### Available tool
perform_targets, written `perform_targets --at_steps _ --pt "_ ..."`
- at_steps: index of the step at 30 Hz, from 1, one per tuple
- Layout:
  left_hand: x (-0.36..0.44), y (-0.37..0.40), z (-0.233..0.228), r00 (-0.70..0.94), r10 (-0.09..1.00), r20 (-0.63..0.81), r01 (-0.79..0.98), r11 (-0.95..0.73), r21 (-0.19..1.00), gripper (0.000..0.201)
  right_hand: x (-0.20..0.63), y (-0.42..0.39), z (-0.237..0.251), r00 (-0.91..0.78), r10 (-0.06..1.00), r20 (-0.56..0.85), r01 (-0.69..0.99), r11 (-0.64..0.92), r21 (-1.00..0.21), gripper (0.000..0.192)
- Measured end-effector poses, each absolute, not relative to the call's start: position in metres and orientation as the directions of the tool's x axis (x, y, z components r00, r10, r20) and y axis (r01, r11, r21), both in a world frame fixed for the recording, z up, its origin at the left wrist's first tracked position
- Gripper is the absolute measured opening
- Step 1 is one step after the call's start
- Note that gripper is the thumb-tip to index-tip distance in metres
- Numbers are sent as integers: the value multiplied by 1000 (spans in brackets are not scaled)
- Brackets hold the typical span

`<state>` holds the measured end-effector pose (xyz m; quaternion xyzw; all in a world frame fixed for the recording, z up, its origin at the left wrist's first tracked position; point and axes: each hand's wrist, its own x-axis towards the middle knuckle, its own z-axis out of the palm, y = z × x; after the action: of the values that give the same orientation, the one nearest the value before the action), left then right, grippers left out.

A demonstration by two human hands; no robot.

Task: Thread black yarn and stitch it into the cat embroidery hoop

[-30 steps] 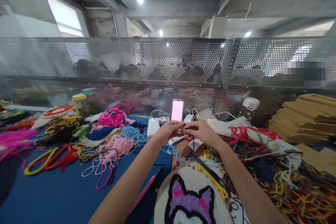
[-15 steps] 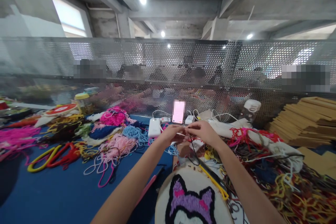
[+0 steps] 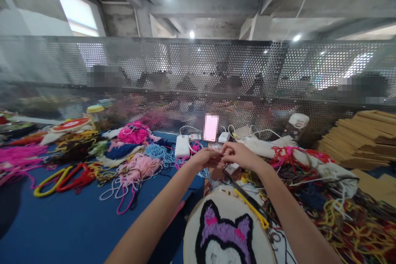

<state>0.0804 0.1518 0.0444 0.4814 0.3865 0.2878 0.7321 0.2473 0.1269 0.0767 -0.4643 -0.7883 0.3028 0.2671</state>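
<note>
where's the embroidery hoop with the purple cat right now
In the head view the embroidery hoop lies at the bottom centre on the blue table, between the person's forearms, just left of the yellow tool.

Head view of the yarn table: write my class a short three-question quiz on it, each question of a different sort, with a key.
1. True or false: the left hand and the right hand meet fingertip to fingertip above the table.
2. Which colour fills the cat ears on the embroidery hoop? A green, B purple, C orange.
3. Fill in: the stack of cardboard sheets lies on the person's ___ side.

Key: 1 true. 2 B. 3 right.
</note>
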Motion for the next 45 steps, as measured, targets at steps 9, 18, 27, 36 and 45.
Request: perform_targets --at_steps 9,18,27,36,45 --pt "84 149 46 530 800 -282 -44 358 933 17 246 128 76 -391 909 141 648 381 -659 4" --pt "85 145 53 512 813 -278 -38 345 938 11 242 127 76 -304 939 163 715 338 -612 4" --pt "85 145 52 499 830 -248 -72 325 943 14 243 127 77 -298 939 173 709 339 -619 7" --pt "91 145 45 459 865 -202 -99 276 956 19 241 127 80 -264 947 184 730 321 -603 11" --pt "82 150 41 478 872 -104 66 82 994 24 249 125 83 -370 910 189 689 405 -601 3"
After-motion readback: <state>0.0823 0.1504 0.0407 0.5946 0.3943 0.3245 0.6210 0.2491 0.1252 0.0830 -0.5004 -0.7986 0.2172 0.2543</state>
